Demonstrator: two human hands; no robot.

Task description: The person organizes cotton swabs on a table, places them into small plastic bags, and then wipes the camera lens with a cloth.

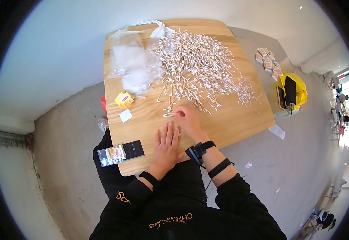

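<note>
A large heap of cotton swabs (198, 60) with white tips covers the far part of the wooden table (230, 128). At the heap's near edge my right hand (187, 120) is closed in a pinch, its fingertips on a few loose swabs (168, 113) whose white ends stick out to the left. My left hand (166, 150) lies flat on the tabletop closer to me, fingers stretched out and nothing gripped. Beside its thumb side, partly below my right hand, a few white swab tips (181, 132) show. What exactly sits between my right fingertips is mostly hidden.
Clear plastic bags (128, 60) lie at the far left. Nearer are yellow small boxes (124, 99), a white square card (125, 115) and a packet of swabs (115, 154) on a black flat object (134, 149). Beyond the right edge are small packs (268, 62) and a yellow bag (299, 90).
</note>
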